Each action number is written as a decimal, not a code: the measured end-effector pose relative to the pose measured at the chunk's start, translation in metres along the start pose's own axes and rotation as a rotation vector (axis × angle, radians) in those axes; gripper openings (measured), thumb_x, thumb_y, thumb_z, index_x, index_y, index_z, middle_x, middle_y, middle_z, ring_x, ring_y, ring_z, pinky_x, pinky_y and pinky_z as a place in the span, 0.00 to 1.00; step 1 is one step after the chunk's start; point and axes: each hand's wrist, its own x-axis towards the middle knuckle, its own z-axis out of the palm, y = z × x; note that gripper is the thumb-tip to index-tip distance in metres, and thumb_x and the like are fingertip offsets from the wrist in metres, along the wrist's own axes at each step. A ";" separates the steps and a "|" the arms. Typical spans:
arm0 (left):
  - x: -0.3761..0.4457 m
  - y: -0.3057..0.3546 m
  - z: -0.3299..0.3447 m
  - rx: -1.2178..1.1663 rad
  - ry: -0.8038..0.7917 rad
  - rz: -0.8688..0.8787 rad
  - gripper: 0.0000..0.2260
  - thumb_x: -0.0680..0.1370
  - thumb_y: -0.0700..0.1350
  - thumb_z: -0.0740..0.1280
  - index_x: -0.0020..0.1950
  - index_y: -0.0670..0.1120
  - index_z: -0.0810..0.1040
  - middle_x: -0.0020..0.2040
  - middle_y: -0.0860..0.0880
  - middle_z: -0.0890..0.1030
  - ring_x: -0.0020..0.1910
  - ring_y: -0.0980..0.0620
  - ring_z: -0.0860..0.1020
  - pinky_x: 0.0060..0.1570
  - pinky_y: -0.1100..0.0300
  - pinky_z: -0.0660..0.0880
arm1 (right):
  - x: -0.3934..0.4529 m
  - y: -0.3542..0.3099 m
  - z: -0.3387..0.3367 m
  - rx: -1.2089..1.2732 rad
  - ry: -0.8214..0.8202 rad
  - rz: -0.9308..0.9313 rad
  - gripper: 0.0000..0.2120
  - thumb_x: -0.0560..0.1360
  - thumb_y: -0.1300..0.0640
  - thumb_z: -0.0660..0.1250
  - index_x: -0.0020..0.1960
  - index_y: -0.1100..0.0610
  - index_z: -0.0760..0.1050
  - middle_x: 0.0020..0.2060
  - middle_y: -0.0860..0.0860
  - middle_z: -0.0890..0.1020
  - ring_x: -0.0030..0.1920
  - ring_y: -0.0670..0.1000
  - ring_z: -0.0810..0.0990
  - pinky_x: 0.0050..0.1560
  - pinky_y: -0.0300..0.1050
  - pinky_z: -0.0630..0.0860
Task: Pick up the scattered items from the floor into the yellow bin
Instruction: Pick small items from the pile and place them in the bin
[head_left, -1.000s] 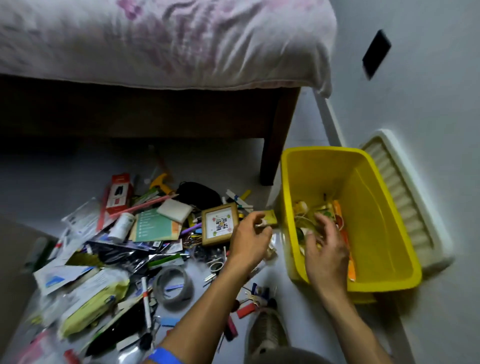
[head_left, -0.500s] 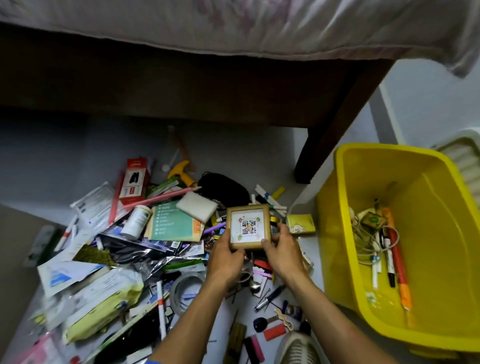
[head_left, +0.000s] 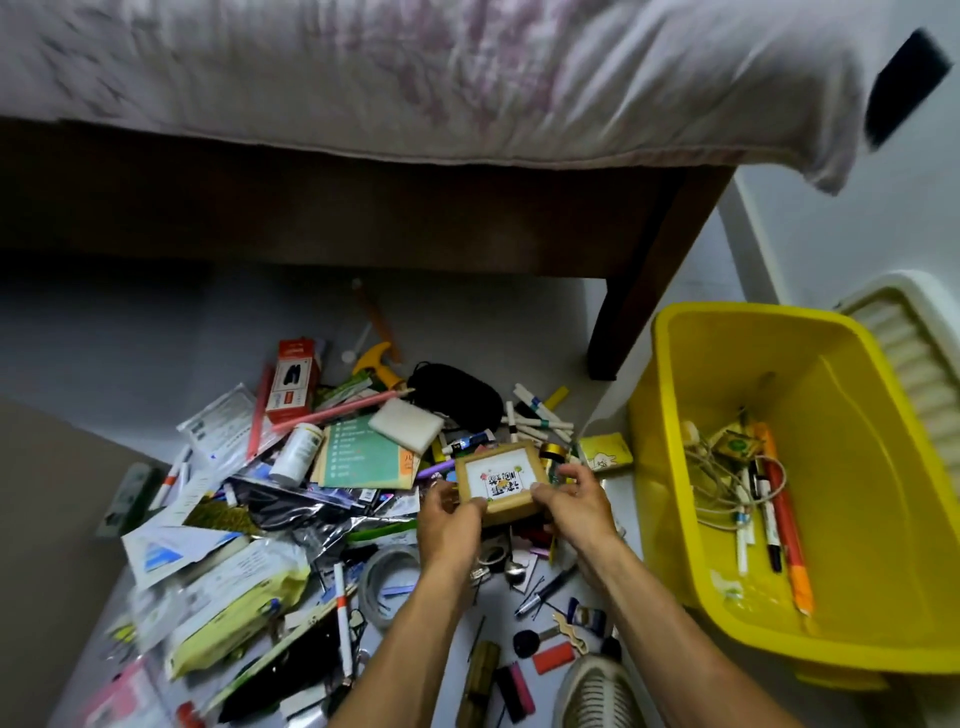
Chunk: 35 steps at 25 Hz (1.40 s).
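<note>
A small wooden picture frame (head_left: 500, 480) with a printed code sits above the floor clutter. My left hand (head_left: 448, 525) grips its lower left corner and my right hand (head_left: 574, 504) grips its right edge. The yellow bin (head_left: 670, 519) stands on the floor to the right and holds a cord, pens, markers and a small packet. A heap of scattered items (head_left: 311, 483) covers the floor to the left: packets, a green booklet, a white bottle, a red box, tape rolls, pens.
A wooden bed (head_left: 363, 218) with a hanging sheet spans the back; its leg (head_left: 639, 291) stands beside the bin. A white ribbed lid (head_left: 914, 358) leans against the right wall. A shoe (head_left: 597, 696) is near the bottom edge.
A second ago my right hand was in the bin and my left over the pile. Both hands then took hold of the frame and now hold it slightly tilted above the clutter.
</note>
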 end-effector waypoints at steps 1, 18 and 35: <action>-0.002 0.000 -0.003 -0.019 -0.001 -0.062 0.13 0.76 0.42 0.69 0.60 0.50 0.74 0.52 0.50 0.80 0.47 0.51 0.79 0.38 0.58 0.75 | -0.002 0.001 -0.004 -0.031 -0.029 0.041 0.17 0.76 0.59 0.70 0.63 0.54 0.69 0.55 0.52 0.78 0.45 0.49 0.80 0.33 0.37 0.76; -0.079 0.048 0.043 0.066 -0.549 0.421 0.18 0.75 0.41 0.72 0.61 0.58 0.76 0.47 0.56 0.86 0.48 0.60 0.83 0.41 0.67 0.79 | -0.080 -0.014 -0.088 0.372 0.459 -0.594 0.15 0.78 0.57 0.67 0.64 0.49 0.71 0.56 0.49 0.83 0.52 0.45 0.83 0.43 0.38 0.80; -0.022 -0.036 0.017 0.669 -0.178 0.341 0.18 0.79 0.43 0.65 0.70 0.50 0.72 0.64 0.49 0.78 0.58 0.51 0.77 0.61 0.51 0.76 | -0.054 0.036 -0.042 -0.582 0.240 -0.723 0.14 0.76 0.65 0.63 0.61 0.55 0.75 0.58 0.51 0.79 0.58 0.50 0.77 0.56 0.45 0.76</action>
